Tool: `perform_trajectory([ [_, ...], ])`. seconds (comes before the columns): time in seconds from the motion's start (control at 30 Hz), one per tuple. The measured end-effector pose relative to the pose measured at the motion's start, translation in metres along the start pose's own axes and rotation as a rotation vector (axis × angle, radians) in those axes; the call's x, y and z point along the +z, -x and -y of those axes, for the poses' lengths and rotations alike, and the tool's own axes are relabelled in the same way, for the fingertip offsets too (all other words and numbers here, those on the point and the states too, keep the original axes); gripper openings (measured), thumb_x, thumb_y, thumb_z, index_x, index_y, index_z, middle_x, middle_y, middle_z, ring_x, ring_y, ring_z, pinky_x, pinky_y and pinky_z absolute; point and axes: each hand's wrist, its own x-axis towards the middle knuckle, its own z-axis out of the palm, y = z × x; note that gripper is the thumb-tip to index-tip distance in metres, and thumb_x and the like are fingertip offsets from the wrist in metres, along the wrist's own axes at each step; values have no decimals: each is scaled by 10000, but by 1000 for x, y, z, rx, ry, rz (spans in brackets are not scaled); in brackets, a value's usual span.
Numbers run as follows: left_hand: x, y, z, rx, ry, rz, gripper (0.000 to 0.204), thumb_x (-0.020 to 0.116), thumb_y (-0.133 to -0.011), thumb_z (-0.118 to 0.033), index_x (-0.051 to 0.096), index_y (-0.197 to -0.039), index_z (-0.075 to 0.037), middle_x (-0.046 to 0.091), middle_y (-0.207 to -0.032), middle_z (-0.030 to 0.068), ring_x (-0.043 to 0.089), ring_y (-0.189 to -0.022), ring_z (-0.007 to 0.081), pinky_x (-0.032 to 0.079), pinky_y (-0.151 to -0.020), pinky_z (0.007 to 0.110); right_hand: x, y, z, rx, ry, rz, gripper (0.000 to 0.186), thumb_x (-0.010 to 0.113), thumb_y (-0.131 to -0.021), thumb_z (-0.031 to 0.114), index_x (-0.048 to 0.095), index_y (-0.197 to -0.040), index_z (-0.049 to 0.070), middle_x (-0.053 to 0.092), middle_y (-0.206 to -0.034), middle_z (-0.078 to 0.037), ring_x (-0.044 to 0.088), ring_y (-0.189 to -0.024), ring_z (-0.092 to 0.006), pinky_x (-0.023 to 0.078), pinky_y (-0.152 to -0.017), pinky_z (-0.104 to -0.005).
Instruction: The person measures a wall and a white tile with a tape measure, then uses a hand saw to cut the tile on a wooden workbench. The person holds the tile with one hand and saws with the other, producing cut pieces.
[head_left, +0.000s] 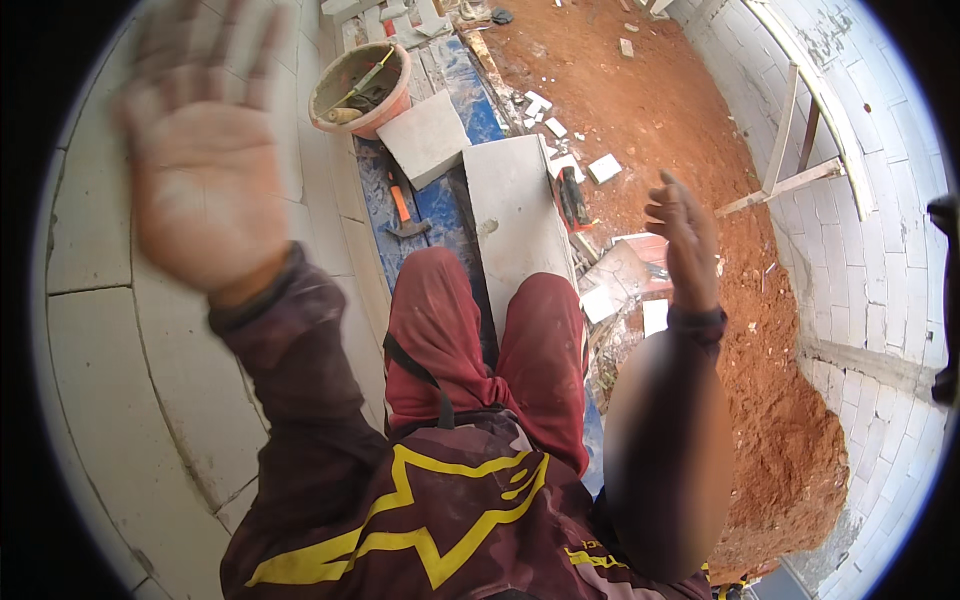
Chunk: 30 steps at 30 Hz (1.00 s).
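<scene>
My left hand [208, 190] is raised at the upper left in front of the block wall [90, 355], palm up toward the view. Its fingers are stretched apart, slightly blurred, and nothing is in them. On the other side, my right hand [686, 240] is held up over the rubble and red soil, seen edge-on. Its fingers are extended and I see nothing in them. Between the two hands, a large pale concrete block [515, 215] lies in front of my knees. A second pale block [424, 138] sits beyond it. Neither hand touches a block.
A hammer with an orange handle [400, 203] lies on the blue planks [375, 185]. Past it stands a round bucket [395, 105] holding tools. A dark tool [573, 198] rests right of the large block. Red soil [600, 90] and a wooden frame [790, 130] are at the right.
</scene>
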Motion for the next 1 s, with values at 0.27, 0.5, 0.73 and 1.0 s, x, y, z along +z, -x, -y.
perform_trajectory([
  [0.27, -245, 253, 265, -1488, -1893, 108, 1140, 871, -750, -454, 239, -1601, -37, 276, -1641, 215, 218, -1529, 422, 267, -1204, 566, 119, -118, -180, 79, 545, 180, 569, 561, -1031, 395, 480, -1421, -11, 690, -1063, -269, 711, -880, -350, 573, -768, -447],
  [0.5, -265, 269, 273, -1643, -2144, 264, 1493, 957, -489, -581, 114, -1647, -161, 99, -1712, 143, 58, -1565, 409, 162, -1200, 674, 105, -58, -188, 15, 505, 119, 312, 426, -1101, 276, 582, -1262, 59, 667, -841, -145, 639, -642, -214, 493, -568, -360],
  [0.73, -264, 267, 284, -1602, -2264, 515, 1512, 960, -458, -591, 183, -1608, 10, 136, -1696, 202, 147, -1555, 399, 198, -1194, 657, 98, -21, -182, -78, 455, 138, 332, 460, -1082, 243, 570, -1276, -3, 670, -1076, -303, 644, -1001, -482, 503, -827, -513],
  [1.0, -280, 273, 288, -1599, -2197, 508, 1482, 981, -489, -516, 174, -1604, 34, 106, -1693, 237, 151, -1551, 432, 304, -1165, 625, 66, 54, -71, 30, 331, 174, 489, 345, -1115, 330, 520, -1395, -30, 625, -1333, -248, 603, -1266, -309, 442, -1054, -379],
])
